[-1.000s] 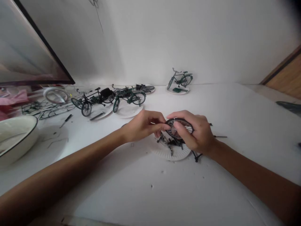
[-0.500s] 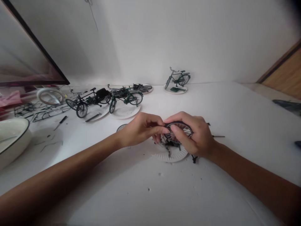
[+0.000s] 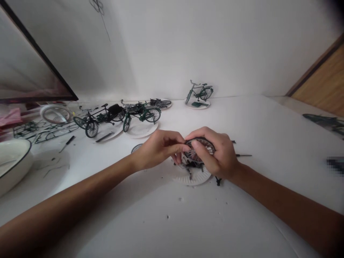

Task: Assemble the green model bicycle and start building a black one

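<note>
A small spoked toy bicycle wheel [image 3: 199,152] with a black tyre is held up between both hands. My right hand [image 3: 215,148] wraps its far and right side, thumb lying across the spokes. At the wheel's left edge my left hand [image 3: 163,147] pinches the rim with thumb and fingers. Under the wheel lies a white paper plate [image 3: 193,179] bearing small dark and grey bicycle parts [image 3: 190,168]. Another wheel [image 3: 136,147] lies on the table, partly hidden behind my left hand. A black part [image 3: 218,181] sits at the plate's right edge.
Model bicycles [image 3: 141,114] stand on paper plates at the back left, and a green one [image 3: 199,91] by the wall. At left are a white enamel basin [image 3: 16,161], a black-handled screwdriver [image 3: 68,141] and green frames [image 3: 53,132]. A thin rod [image 3: 244,155] lies right of my right hand.
The camera view has shifted slightly, so the scene sits a little further left. Both hands keep their hold on the wheel, with hardly any change in finger position.
</note>
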Tool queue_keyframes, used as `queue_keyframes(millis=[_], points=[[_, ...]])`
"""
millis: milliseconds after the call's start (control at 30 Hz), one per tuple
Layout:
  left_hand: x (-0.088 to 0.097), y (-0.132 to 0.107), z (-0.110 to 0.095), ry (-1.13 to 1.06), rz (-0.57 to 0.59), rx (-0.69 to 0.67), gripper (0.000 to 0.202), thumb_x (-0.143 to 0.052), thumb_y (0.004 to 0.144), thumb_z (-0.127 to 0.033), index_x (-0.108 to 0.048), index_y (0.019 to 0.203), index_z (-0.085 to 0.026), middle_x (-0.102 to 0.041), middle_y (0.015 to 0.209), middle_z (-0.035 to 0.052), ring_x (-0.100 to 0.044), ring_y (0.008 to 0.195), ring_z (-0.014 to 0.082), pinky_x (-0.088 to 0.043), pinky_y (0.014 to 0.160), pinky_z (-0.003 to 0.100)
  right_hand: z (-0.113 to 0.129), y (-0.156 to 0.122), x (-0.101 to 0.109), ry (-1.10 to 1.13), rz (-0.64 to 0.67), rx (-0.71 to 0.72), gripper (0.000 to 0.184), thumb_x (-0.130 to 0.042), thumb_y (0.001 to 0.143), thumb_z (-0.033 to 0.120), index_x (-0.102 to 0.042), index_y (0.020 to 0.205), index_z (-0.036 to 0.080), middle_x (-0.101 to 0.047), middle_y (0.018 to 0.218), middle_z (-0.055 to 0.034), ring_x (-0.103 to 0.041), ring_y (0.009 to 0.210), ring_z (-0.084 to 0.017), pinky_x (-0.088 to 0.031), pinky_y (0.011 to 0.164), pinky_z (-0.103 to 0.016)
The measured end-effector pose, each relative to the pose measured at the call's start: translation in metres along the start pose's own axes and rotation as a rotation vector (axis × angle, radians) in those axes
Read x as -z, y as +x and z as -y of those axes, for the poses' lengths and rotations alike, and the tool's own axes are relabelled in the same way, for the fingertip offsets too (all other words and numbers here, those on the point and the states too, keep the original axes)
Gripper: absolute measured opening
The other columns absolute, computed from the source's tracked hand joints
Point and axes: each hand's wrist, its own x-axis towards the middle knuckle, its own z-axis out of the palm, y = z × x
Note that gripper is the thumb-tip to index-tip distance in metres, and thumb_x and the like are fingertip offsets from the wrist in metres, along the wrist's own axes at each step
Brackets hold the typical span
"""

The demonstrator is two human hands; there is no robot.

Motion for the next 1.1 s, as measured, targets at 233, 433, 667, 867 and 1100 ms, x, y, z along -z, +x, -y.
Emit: queue_keyframes(millis=[233, 433, 667, 867, 1100], points=[[0.005, 0.002, 0.007, -0.176, 0.002, -0.012, 0.016, -0.076, 0.087, -0.023, -0.07, 0.093, -0.009, -0.072, 0.069, 0.0027, -0.071, 0.064, 0.0127, -0.063, 0.065, 0.024, -0.001, 0.001, 0.003, -0.023, -0.04, 0.001, 0.016, -0.057, 0.091, 0.02, -0.066, 0.104, 0.017, -0.063, 0.064, 0.0025, -0.055, 0.048, -0.01, -0.044, 0.047, -0.026], [-0.003, 0.0, 0.005, -0.187, -0.068, -0.047, 0.023, -0.08, 0.084, -0.03, -0.069, 0.089, -0.01, -0.07, 0.066, 0.0017, -0.069, 0.058, 0.0122, -0.061, 0.062, 0.024, 0.006, 0.0, -0.003, 0.104, -0.072, -0.1, 0.012, -0.059, 0.091, 0.019, -0.064, 0.102, 0.02, -0.062, 0.062, 0.0047, -0.054, 0.04, -0.008, -0.043, 0.039, -0.023], [0.0, 0.002, 0.001, -0.232, -0.045, -0.065, 0.022, -0.081, 0.083, -0.026, -0.068, 0.091, -0.01, -0.071, 0.07, 0.0021, -0.07, 0.061, 0.0117, -0.062, 0.063, 0.024, 0.013, 0.002, -0.008, 0.317, -0.122, -0.276, 0.009, -0.06, 0.094, 0.024, -0.062, 0.102, 0.024, -0.061, 0.061, 0.005, -0.059, 0.038, -0.011, -0.048, 0.033, -0.022], [-0.006, 0.002, 0.002, -0.246, -0.043, -0.081, 0.023, -0.084, 0.08, -0.023, -0.065, 0.088, -0.01, -0.073, 0.071, 0.0038, -0.071, 0.061, 0.0135, -0.061, 0.06, 0.024, 0.018, 0.004, -0.006, 0.437, -0.105, -0.338, 0.006, -0.059, 0.095, 0.027, -0.06, 0.101, 0.025, -0.06, 0.056, 0.0056, -0.056, 0.035, -0.012, -0.046, 0.031, -0.023], [0.005, -0.005, -0.022, 0.148, -0.104, -0.078, 0.029, -0.078, 0.085, -0.029, -0.063, 0.105, -0.015, -0.07, 0.091, 0.0051, -0.068, 0.069, 0.013, -0.056, 0.055, 0.021, 0.003, 0.005, -0.003, 0.375, -0.146, -0.363, 0.011, -0.061, 0.095, 0.033, -0.062, 0.103, 0.026, -0.059, 0.06, 0.0037, -0.058, 0.038, -0.014, -0.048, 0.031, -0.025]])
